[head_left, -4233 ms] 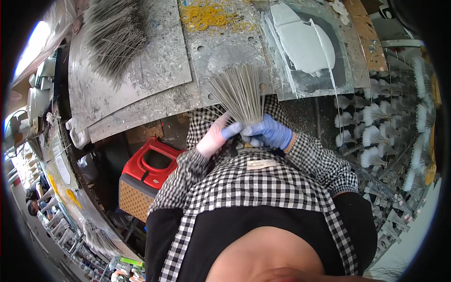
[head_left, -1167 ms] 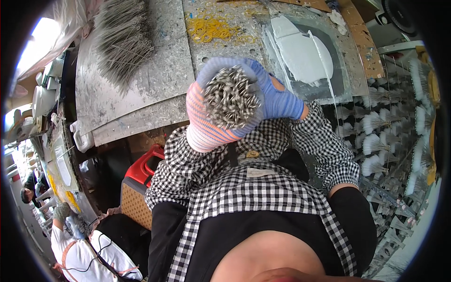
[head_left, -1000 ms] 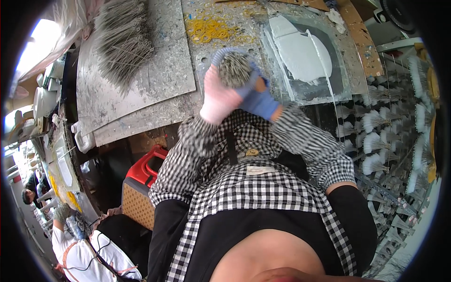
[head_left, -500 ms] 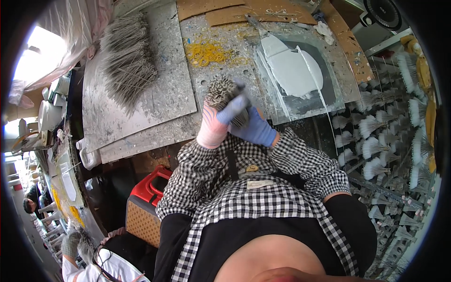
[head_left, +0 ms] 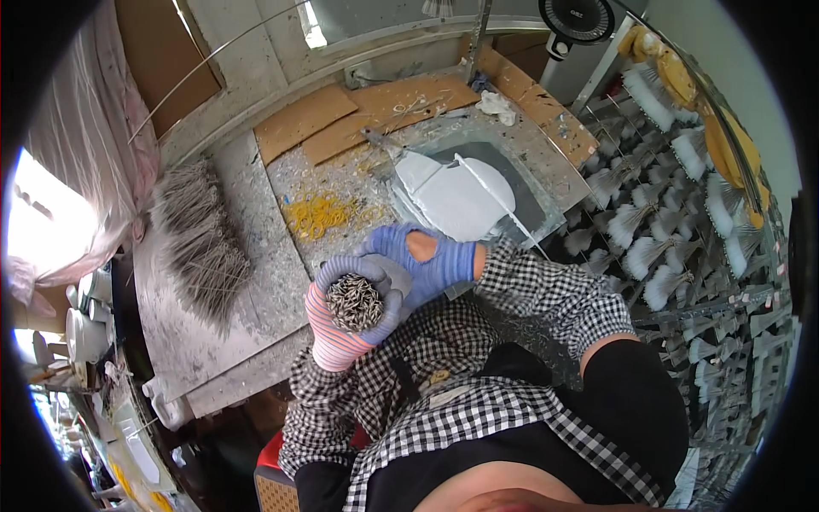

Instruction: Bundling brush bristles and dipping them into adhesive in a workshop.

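My left hand (head_left: 336, 340), in a pink-and-blue striped glove with grey-blue fingers, is closed around a bundle of grey wire-like stems (head_left: 354, 303). The packed ends of the bundle face up. Against its right side, my right hand (head_left: 435, 263) curls in a blue glove with a hole on the back; its fingertips are partly hidden behind the bundle and left hand. Both hands are above the table's near edge. Beyond them lie loose yellow rubber bands (head_left: 316, 213). A larger pile of similar grey stems (head_left: 200, 243) rests on the board to the left.
White paste (head_left: 465, 196) is spread on a glass plate at the table's far right, with a scraper (head_left: 384, 143) at its far left edge. Cardboard pieces (head_left: 392, 111) line the back. Racks of white fan-shaped tufts (head_left: 636, 209) stand right. A red-topped stool (head_left: 271, 456) is below.
The view has turned and tilted up, showing more of the back wall. My hands have tipped the bundle so its ends face up, and the right hand has shifted to its right side.
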### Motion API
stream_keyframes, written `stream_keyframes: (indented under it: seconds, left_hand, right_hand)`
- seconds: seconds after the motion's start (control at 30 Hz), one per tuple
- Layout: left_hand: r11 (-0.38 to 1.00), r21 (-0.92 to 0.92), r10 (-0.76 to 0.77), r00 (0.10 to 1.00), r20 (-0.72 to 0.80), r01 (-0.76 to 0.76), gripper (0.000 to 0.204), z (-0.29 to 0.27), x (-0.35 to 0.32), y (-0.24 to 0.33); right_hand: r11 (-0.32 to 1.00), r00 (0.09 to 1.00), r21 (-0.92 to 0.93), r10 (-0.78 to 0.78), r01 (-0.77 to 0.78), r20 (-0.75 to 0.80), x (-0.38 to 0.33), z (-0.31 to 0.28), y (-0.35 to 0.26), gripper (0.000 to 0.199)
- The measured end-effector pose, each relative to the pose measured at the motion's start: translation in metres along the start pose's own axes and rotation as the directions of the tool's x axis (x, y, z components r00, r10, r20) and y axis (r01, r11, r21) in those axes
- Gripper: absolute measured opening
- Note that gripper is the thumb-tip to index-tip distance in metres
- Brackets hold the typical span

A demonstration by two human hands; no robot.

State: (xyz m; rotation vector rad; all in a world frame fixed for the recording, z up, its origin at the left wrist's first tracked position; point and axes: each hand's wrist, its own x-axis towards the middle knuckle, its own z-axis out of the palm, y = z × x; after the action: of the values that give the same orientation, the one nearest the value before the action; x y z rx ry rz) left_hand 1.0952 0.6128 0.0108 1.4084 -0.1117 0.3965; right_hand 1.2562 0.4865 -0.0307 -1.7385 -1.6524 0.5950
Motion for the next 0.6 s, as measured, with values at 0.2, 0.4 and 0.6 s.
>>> stream_keyframes:
  seconds: [0.2,0.4,0.6]
  left_hand:
    - [0.97,0.19,-0.098,0.958,-0.269,0.153,0.025,-0.023,0.009,-0.112]
    - [0.846,0.532,0.089,0.976,-0.2,0.032,0.046,-0.02,0.008,-0.11]
    - [0.56,-0.817,-0.502,0.841,-0.205,0.135,0.055,-0.024,0.01,-0.157]
  right_hand:
    - [0.857,0.928,-0.5,-0.28,0.126,-0.246,0.03,-0.049,-0.002,0.045]
    - [0.803,0.76,-0.177,-0.595,0.569,-0.261,0.091,-0.042,-0.093,0.054]
    - [0.84,0.85,-0.211,-0.427,0.499,0.31,0.095,0.01,-0.058,0.076]
